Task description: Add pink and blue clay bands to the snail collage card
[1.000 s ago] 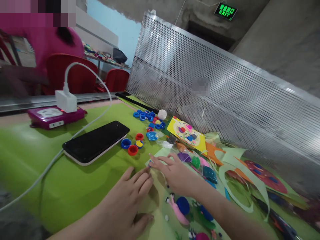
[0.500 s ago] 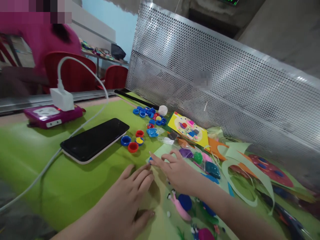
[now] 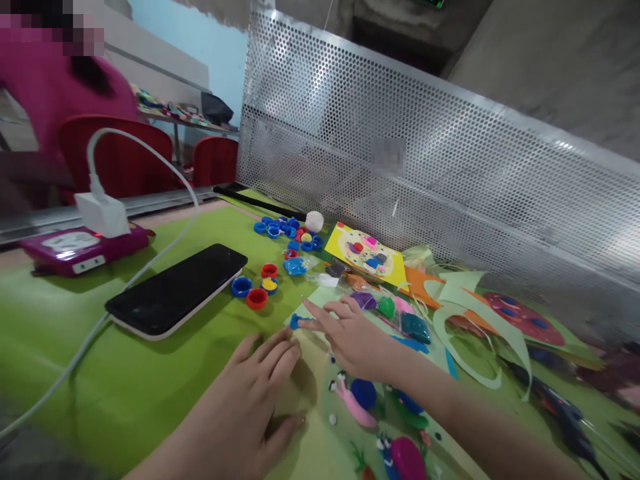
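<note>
My left hand (image 3: 250,393) lies flat with fingers stretched out on a pale green craft sheet (image 3: 320,440) on the green table. My right hand (image 3: 350,333) rests just beyond it, fingers spread, its fingertips touching a small blue clay piece (image 3: 296,323) at the sheet's far corner. Clay figures are stuck on the sheet: a pink snail with a blue shell (image 3: 356,400) and a magenta one (image 3: 407,459). Small bags of coloured clay (image 3: 400,319) lie right of my right hand.
A black phone (image 3: 175,290) on a charging cable (image 3: 150,253) lies at left, with a purple power strip (image 3: 80,245) behind. Several bottle caps (image 3: 257,288), a yellow card (image 3: 365,257), cut paper (image 3: 475,313), a perforated metal screen (image 3: 425,173). A person in pink sits far left.
The view has drifted right, so things sit further left in frame. My right fingertips have slid slightly along the blue clay piece; my left hand stays flat.
</note>
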Demonstrator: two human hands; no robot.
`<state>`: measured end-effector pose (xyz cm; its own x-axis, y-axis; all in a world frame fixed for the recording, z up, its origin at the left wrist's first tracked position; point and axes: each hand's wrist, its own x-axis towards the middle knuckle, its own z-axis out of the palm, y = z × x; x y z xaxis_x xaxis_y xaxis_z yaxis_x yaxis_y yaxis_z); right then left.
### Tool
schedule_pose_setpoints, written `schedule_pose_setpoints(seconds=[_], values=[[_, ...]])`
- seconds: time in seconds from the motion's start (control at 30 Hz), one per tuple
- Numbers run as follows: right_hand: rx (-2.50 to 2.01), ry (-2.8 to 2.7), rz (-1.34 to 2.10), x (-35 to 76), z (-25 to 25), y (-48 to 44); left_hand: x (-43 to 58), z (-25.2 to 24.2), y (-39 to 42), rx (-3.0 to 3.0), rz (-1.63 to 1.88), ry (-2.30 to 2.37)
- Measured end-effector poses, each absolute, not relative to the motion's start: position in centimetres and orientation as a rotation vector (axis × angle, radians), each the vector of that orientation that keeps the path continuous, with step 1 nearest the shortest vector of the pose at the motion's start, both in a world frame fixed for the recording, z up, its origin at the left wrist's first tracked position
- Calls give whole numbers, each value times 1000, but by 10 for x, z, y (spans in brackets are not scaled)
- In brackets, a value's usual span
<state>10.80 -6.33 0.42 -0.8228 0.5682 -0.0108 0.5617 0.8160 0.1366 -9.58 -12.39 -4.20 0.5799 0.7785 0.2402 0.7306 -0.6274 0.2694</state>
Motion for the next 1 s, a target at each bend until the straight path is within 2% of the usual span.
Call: schedule_pose_setpoints(seconds=[0.2, 0.53, 0.77, 1.0], values=[[858, 2890, 79, 106, 3, -64, -97, -38, -124, 2659, 480, 1271], [902, 2856, 279, 98, 0, -64, -98, -46, -124, 2715, 534, 1283], [1109, 3047, 126, 97, 2, -57, -98, -48, -125, 2738, 545, 1303], [1023, 2959, 76, 93, -4, -56, -98, -49, -124, 2760, 574, 1286]])
